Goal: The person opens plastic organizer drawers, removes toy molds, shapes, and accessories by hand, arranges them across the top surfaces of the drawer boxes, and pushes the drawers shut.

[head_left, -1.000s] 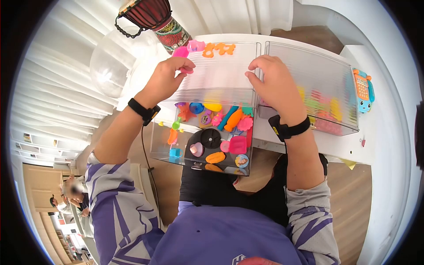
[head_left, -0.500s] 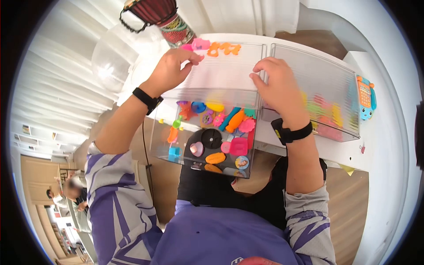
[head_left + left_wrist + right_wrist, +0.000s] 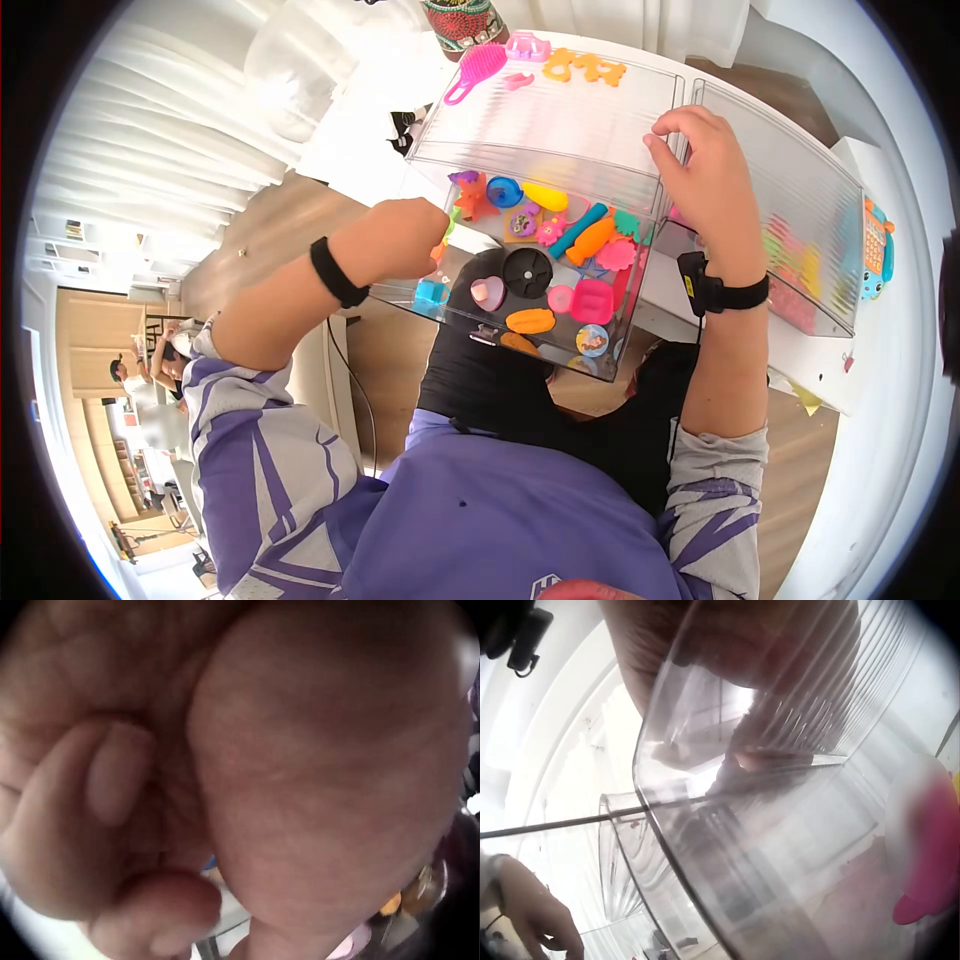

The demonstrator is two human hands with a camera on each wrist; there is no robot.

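My left hand point(image 3: 390, 240) reaches over the left side of the pulled-out clear drawer point(image 3: 622, 345), its fingers curled and pointing down. Bits of a green spoon-like toy point(image 3: 453, 216) and an orange toy point(image 3: 438, 254) show at its fingertips; I cannot tell whether it grips one. In the left wrist view the palm and curled fingers fill most of the picture. My right hand point(image 3: 705, 165) hangs with loosely bent fingers over the adjoining edges of two clear ribbed boxes, holding nothing. On the left box's top lie a pink hairbrush point(image 3: 483, 62) and a small pink toy point(image 3: 517, 81).
Around the drawer lie a black disc point(image 3: 527, 273), a blue round toy point(image 3: 504, 191), a pink square dish point(image 3: 592, 300) and several other toys. Orange cut-out shapes point(image 3: 585, 67) and a pink toy point(image 3: 528, 46) sit behind. A toy phone point(image 3: 877, 248) stands far right.
My left hand has left the small pink toy beside the hairbrush and come down to the drawer's left side. The view has shifted; my right hand keeps its pose.
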